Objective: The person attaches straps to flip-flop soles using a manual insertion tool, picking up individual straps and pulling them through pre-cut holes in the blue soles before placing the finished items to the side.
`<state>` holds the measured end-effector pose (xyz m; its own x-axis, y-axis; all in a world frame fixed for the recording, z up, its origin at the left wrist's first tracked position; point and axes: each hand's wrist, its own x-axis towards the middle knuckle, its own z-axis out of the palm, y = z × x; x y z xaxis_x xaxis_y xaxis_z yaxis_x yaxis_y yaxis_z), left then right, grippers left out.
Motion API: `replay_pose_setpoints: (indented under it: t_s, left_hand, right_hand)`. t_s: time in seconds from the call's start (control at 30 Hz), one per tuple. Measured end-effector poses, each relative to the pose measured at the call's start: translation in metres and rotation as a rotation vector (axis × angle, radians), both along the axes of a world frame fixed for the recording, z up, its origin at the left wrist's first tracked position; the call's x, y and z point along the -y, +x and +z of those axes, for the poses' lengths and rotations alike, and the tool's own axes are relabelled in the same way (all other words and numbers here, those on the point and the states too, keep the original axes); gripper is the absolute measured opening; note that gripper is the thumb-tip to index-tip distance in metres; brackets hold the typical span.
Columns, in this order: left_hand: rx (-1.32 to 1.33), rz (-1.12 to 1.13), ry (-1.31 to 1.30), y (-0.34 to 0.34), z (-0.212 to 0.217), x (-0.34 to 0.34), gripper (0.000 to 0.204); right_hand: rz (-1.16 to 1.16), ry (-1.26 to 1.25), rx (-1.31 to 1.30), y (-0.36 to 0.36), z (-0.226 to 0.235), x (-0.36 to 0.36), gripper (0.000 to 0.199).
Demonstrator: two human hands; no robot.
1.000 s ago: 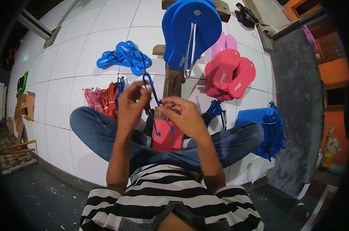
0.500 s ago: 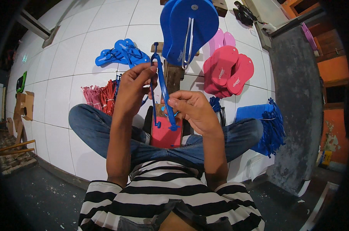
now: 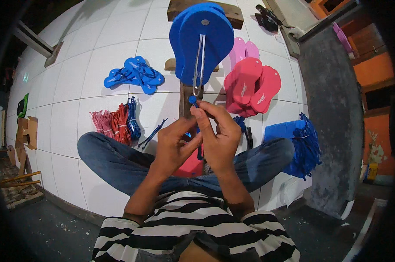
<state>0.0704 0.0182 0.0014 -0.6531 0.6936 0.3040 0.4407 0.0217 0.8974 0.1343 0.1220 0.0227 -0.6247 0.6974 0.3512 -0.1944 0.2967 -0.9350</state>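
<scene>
My right hand [image 3: 218, 133] pinches a blue flip-flop strap near its round plug end [image 3: 193, 100], which points forward just below the tip of a long metal loop [image 3: 200, 65]. My left hand [image 3: 173, 142] is closed on the same strap beside it; the fingers hide most of the strap. The metal loop hangs from blue foam soles [image 3: 201, 17] mounted in front of me on a wooden stand [image 3: 185, 100]. Below my hands, between my legs, lies a red-pink foam piece [image 3: 191, 167], partly covered.
Finished blue flip-flops [image 3: 138, 74] lie at the left, above bundles of pink, red [image 3: 121, 124] and blue straps. At the right are stacked red-pink soles [image 3: 252, 85], pink soles [image 3: 239, 50] and a large blue strap bundle [image 3: 304, 146]. Dark-blue loose straps [image 3: 153, 134] lie near my left knee.
Both hands have come together, and the strap's plug end has moved up toward the metal loop. The strap, held stretched out before, is now mostly inside my fingers. The view has shifted slightly.
</scene>
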Motion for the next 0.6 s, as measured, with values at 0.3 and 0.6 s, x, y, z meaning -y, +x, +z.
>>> replay_pose_setpoints:
  t_s: [0.3,0.6]
  left_hand:
    - [-0.263,0.241,0.179,-0.078,0.054,-0.03,0.019]
    - [-0.811,0.239,0.113,-0.131,0.095,-0.073,0.034]
  right_hand:
    - [-0.048,0.052,-0.127,-0.01,0.023,-0.022,0.02]
    - [-0.172,0.605,0.003,-0.007,0.03,-0.017,0.028]
